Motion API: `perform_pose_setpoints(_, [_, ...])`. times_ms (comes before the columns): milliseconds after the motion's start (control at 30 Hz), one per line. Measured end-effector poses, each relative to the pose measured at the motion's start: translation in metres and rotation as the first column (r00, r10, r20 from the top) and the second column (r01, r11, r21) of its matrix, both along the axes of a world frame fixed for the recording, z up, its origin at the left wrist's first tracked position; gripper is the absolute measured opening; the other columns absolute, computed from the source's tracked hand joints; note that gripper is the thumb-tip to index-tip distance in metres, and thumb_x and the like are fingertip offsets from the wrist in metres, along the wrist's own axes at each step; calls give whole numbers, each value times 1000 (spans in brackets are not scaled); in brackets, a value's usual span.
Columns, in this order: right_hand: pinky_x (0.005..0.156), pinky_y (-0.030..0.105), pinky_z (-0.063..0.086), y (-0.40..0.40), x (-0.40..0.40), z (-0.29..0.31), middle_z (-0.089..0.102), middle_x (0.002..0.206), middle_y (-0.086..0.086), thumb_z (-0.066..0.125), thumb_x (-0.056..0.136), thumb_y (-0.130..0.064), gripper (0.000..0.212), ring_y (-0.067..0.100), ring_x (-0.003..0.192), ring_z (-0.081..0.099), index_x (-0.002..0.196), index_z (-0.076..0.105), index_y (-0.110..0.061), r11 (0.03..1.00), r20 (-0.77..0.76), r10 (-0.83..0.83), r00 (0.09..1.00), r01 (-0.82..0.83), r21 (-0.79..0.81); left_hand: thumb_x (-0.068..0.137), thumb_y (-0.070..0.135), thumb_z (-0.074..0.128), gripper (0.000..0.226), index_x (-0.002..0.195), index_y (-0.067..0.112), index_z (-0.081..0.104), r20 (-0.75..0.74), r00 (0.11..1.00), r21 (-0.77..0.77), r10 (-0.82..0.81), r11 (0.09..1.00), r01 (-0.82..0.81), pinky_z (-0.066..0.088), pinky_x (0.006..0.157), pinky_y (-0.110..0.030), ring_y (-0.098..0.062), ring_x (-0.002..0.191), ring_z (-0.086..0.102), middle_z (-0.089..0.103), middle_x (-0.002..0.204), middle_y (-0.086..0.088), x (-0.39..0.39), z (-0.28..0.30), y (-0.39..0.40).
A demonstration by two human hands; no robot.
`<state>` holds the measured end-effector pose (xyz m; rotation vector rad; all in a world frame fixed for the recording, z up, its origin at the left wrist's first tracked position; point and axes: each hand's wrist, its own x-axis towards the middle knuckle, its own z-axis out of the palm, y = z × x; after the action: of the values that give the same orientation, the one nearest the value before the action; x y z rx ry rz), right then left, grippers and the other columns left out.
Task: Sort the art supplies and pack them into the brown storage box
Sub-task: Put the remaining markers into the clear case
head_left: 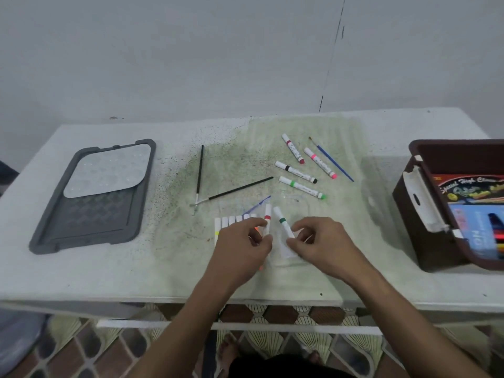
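A clear plastic pouch (293,211) lies near the table's front middle with a row of white markers (231,222) in its left part. My left hand (241,249) pinches a red-banded marker (267,218) at the pouch. My right hand (321,244) pinches a green-banded marker (283,225) just beside it. Several loose markers (300,173) lie further back, with a blue paintbrush (334,160) to their right and two black brushes (200,173) to their left. The brown storage box (414,203) stands open at the right edge, holding colour-pencil packs (474,214).
A grey tray-like lid (54,230) with a pale paint palette (109,170) on it lies at the left of the white table (95,274). A wall rises right behind the table. Patterned floor tiles and my feet show below the front edge.
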<state>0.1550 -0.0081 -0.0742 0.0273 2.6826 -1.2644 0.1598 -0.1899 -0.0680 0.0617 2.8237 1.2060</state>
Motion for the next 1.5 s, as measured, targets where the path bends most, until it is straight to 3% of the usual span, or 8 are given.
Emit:
perform_pose_setpoints(200, [59, 12, 47, -9, 0, -6, 69, 74, -2, 72, 82, -23, 40, 6, 64, 64, 121, 63, -24, 998, -10, 44, 999, -44, -33, 86, 31, 64, 29, 114, 22, 67, -16, 999, -18, 40, 999, -40, 49, 67, -15, -2, 68, 61, 68, 75, 7, 0, -3, 8])
perform_pose_setpoints(400, [57, 6, 43, -7, -2, -11, 69, 81, -5, 66, 88, -30, 34, 4, 69, 63, 121, 64, -21, 996, -7, 92, 996, -93, -19, 88, 34, 61, 26, 108, 18, 68, 26, 999, -45, 31, 999, -30, 43, 61, -12, 1, 65, 59, 66, 71, 8, -1, -7, 13])
perform_pose_setpoints(533, [59, 4, 40, -1, -4, -11, 66, 82, -10, 64, 90, -24, 30, 0, 70, 59, 120, 64, -20, 990, -36, 139, 990, -138, 30, 90, 32, 59, 21, 100, 20, 73, 28, 999, -98, -18, 995, 21, 41, 60, -9, 1, 65, 57, 65, 73, 10, -3, -7, 8])
perform_pose_setpoints(633, [63, 9, 38, 1, -10, -5, 61, 89, -8, 65, 89, -24, 35, 3, 70, 55, 124, 62, -23, 970, -83, 225, 971, -215, 109, 91, 32, 59, 24, 111, 24, 68, -3, 998, -124, -56, 991, 55, 36, 60, -6, 2, 66, 54, 64, 79, 8, -9, -4, 3])
perform_pose_setpoints(733, [70, 19, 36, 3, -17, -1, 54, 97, -2, 65, 89, -28, 44, 5, 73, 48, 132, 54, -27, 923, -65, 352, 934, -335, 191, 90, 36, 59, 37, 128, 33, 56, 28, 981, -199, -193, 961, 195, 36, 65, -17, -2, 74, 47, 50, 88, 7, -16, -3, -1])
perform_pose_setpoints(867, [73, 18, 33, 5, -20, -3, 48, 99, -2, 61, 92, -29, 52, 2, 75, 44, 140, 44, -28, 886, -34, 428, 903, -412, 211, 91, 43, 57, 48, 137, 38, 45, 94, 958, -260, -272, 922, 287, 35, 68, -23, -8, 82, 44, 37, 93, 6, -22, -5, -4])
perform_pose_setpoints(1033, [67, 11, 35, 11, -21, -6, 46, 96, -9, 66, 88, -30, 54, 1, 73, 47, 138, 47, -26, 882, -47, 447, 893, -431, 192, 84, 43, 68, 50, 132, 38, 53, 77, 956, -213, -281, 933, 292, 31, 62, -13, -3, 78, 43, 39, 91, 8, -22, -5, -8])
perform_pose_setpoints(1500, [74, 17, 36, 8, -25, -8, 46, 91, -9, 68, 84, -36, 60, 5, 77, 44, 139, 47, -25, 862, -53, 457, 888, -428, 272, 84, 45, 65, 53, 134, 33, 53, 72, 958, -242, -279, 926, 288, 43, 79, -26, -9, 89, 46, 36, 98, 9, -23, -13, -5])
